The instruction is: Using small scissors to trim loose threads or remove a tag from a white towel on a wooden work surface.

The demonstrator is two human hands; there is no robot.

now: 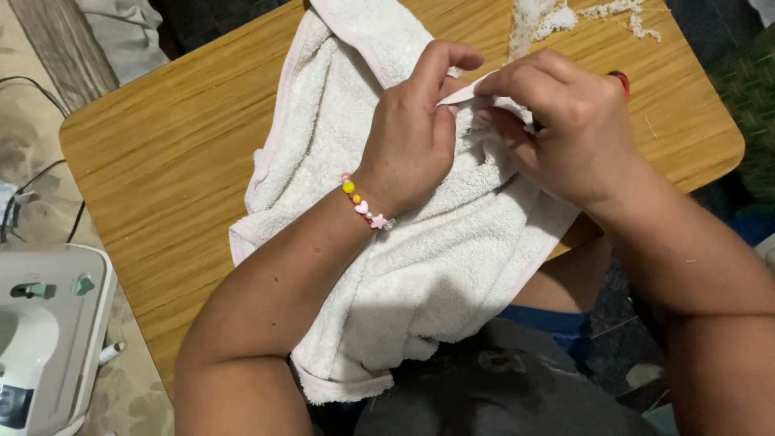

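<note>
L hand (pixel 412 133) & R hand (pixel 569 121) fingers pinch towel (pixel 420 274) edge, fingertips partly hidden

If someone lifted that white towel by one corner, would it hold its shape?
Probably not. The white towel already lies in soft folds and droops over the wooden table edge, so it looks floppy. Its thick terry pile suggests it would grip rather than slide.

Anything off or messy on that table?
Yes: loose white lint and thread scraps lie scattered on the wooden table at its far edge, beyond the white terry towel pinched by both hands, left and right.
</note>
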